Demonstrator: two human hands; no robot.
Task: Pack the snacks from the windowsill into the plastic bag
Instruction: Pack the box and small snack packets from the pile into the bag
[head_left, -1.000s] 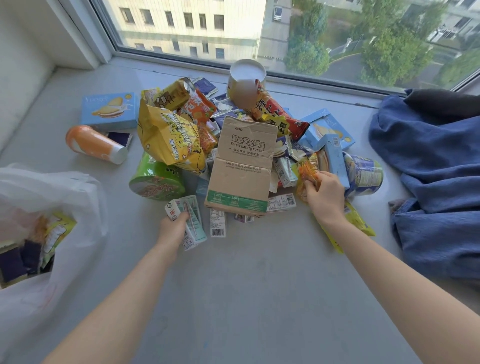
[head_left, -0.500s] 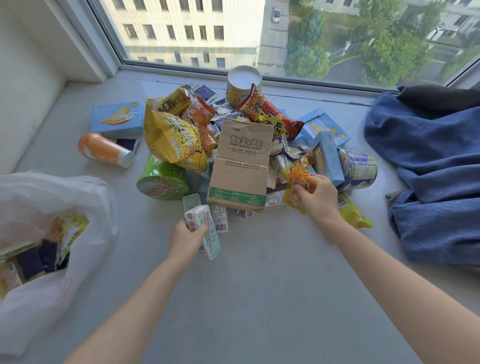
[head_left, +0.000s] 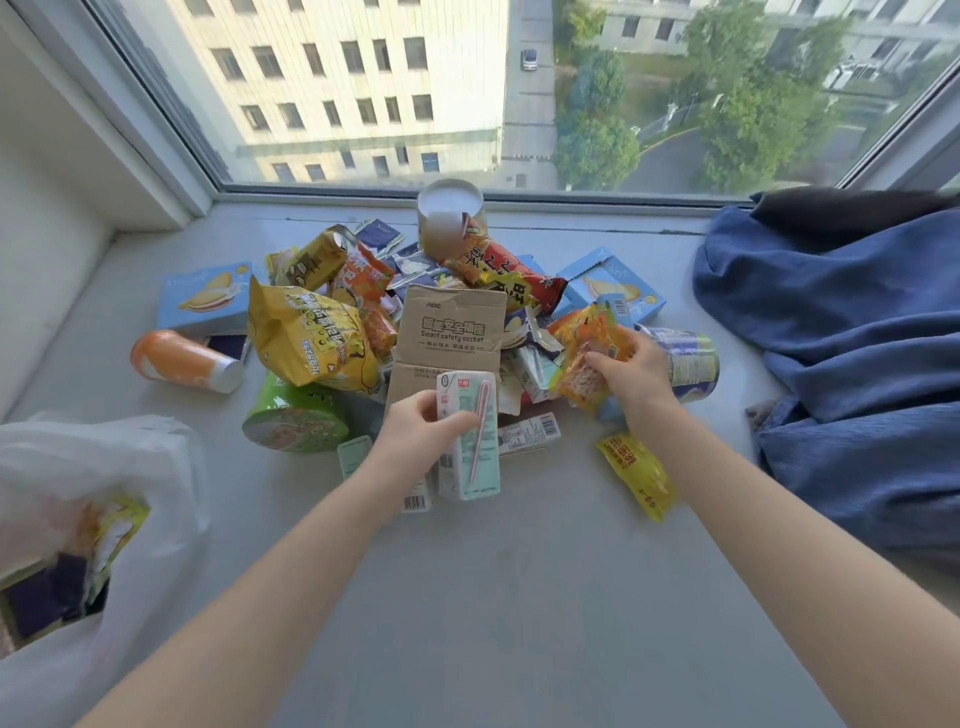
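Snacks (head_left: 311, 338) are mostly left piled on the windowsill (head_left: 519, 597); few are seen in the plastic bag (head_left: 104, 519). Carton (head_left: 470, 436) is gripped by left hand (head_left: 415, 431), orange packet (head_left: 584, 358) pinched by right hand (head_left: 636, 374).

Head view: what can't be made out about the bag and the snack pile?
All in the head view:
The plastic bag: cut off by the left edge; contents blurred through the film.
Snacks beneath the cardboard box: hidden by it.
The drink carton: label partly covered by the left hand.
The orange packet in the right hand: print blurred.
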